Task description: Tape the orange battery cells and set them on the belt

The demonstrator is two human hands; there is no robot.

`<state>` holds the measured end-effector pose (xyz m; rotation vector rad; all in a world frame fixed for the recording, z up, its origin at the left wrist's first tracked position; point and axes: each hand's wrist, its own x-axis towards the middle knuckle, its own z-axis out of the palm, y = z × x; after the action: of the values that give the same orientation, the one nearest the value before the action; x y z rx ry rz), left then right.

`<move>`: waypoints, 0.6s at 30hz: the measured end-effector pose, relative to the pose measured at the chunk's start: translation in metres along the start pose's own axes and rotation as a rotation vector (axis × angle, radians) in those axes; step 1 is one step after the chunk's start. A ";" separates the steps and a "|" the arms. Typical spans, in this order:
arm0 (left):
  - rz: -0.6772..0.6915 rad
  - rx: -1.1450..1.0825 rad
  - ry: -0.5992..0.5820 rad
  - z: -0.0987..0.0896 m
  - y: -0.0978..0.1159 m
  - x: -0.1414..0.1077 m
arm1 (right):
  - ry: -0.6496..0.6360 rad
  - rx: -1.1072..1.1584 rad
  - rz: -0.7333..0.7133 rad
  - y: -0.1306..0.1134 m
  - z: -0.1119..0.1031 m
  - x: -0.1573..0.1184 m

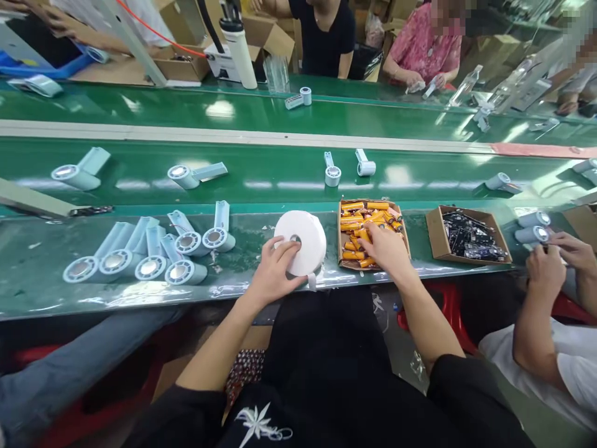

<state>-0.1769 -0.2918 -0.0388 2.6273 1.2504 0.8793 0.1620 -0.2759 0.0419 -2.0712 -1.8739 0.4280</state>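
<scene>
My left hand (pixel 276 269) grips a roll of white tape (pixel 308 239) lying flat on the green bench. Its fingers reach the roll's centre hole and its thumb is at the near edge, by the loose tape end. My right hand (pixel 386 249) is over a shallow cardboard box of orange cylindrical batteries (pixel 353 219). Thumb and fingertips close around an orange battery (pixel 361 234) among the others; the fingers hide part of it. Left of the roll stand several light-blue handheld fan bodies (pixel 152 266) with open handles.
A cardboard box of dark circuit boards (pixel 469 233) stands to the right. Beyond the bench edge, more fan bodies (pixel 183 175) lie on a green conveyor belt (pixel 261 165). A co-worker's hands (pixel 545 264) hold a fan part at the far right. Other people sit across the line.
</scene>
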 end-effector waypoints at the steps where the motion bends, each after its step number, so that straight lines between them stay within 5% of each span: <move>1: 0.012 -0.005 -0.005 -0.001 0.004 0.003 | 0.029 0.171 -0.001 0.001 -0.001 -0.001; 4: 0.075 -0.020 -0.017 -0.006 0.015 0.012 | 0.122 0.768 0.000 0.014 0.002 -0.013; 6: 0.138 -0.026 -0.018 -0.007 0.019 0.018 | 0.104 0.908 -0.024 0.022 0.002 -0.018; 9: 0.184 -0.024 -0.039 -0.006 0.021 0.026 | 0.121 0.531 -0.092 0.026 -0.004 -0.015; 13: 0.168 0.000 -0.086 -0.005 0.021 0.032 | 0.294 -0.127 -0.135 0.022 -0.017 -0.003; 18: 0.185 0.038 -0.076 -0.012 0.027 0.033 | 0.419 0.271 -0.245 0.023 -0.016 -0.007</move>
<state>-0.1489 -0.2866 -0.0050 2.8124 1.0299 0.7792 0.1884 -0.2854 0.0471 -1.5839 -1.6805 0.1584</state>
